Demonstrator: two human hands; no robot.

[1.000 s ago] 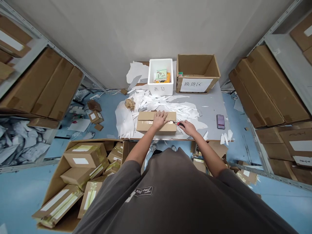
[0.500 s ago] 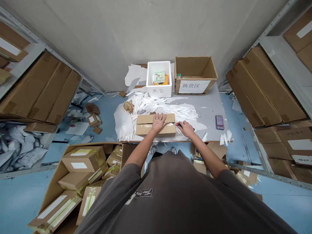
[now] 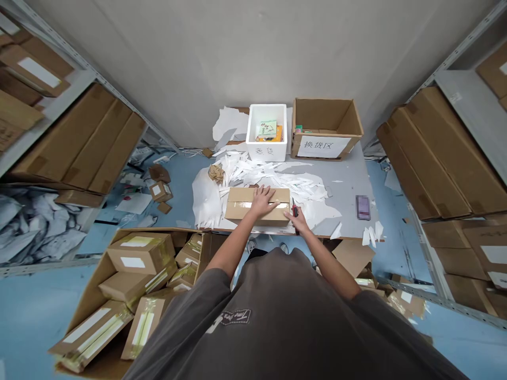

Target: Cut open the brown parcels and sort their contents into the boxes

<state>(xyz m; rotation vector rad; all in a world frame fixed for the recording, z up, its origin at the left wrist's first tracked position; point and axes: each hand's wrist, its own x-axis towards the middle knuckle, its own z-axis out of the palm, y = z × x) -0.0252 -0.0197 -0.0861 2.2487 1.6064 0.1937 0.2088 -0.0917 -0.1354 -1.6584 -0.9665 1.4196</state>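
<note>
Cardboard box point(image 3: 238, 210) | left hand point(image 3: 262, 203) spread on top | right hand point(image 3: 299, 219) clamped on cutter point(image 3: 294, 210)

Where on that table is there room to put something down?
The tabletop is mostly bare between the open cardboard box and the phone. It's crowded left of there: white paper strips lie around the carton, with the left hand on it and the right hand, holding a cutter, alongside.
</note>
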